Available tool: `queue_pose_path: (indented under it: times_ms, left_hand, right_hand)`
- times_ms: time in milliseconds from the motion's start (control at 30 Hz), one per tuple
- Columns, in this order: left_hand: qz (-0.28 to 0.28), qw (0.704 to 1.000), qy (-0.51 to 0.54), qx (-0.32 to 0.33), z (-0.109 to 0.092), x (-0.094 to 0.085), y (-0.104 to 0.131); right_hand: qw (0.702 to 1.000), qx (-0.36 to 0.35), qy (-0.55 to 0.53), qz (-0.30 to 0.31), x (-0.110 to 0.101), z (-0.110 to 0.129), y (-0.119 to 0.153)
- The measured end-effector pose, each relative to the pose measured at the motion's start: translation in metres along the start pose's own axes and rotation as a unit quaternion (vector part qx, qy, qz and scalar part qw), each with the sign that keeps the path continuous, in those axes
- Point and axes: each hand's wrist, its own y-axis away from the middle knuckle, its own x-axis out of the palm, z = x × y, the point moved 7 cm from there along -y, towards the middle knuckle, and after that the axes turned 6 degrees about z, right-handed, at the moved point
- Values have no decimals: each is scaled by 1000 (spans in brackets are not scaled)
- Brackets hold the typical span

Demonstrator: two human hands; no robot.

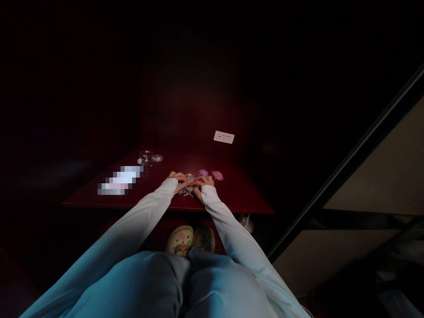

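A loose pile of small multicoloured bands [189, 178], which look like little hair elastics, lies near the table's front edge. From the left, my left hand [178, 178] reaches onto the pile, its thumb and fingers apart. My right hand [202, 181] touches the pile from the other side, with its thumb set away from the fingers. No band shows clearly lifted in either hand. Just beyond my right hand sit a small purple heap [203, 172] and a pink heap [217, 175] of similar bands.
On the dark red table [238, 194], a clear jar [146, 156] stands at the back left beside a round lid [157, 157]. A bright pixelated shape [121, 181] lies on the left. A white socket plate [224, 137] is on the back wall. Clogs [180, 238] show below.
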Motion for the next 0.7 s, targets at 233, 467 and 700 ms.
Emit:
queue_pose_path:
  times_ms: [233,467,700]
  left_hand:
    - [-17,1000,-1,10,-9,-2,4]
    - [-11,1000,2,-9,0,-5,-2]
    - [-7,998,-22,-63,9,-11,0]
  right_hand:
    - [1000,16,7,-4,4,-5,-2]
    - [999,32,7,1,9,-12,-6]
    - [999,50,-6,0,9,-15,-7]
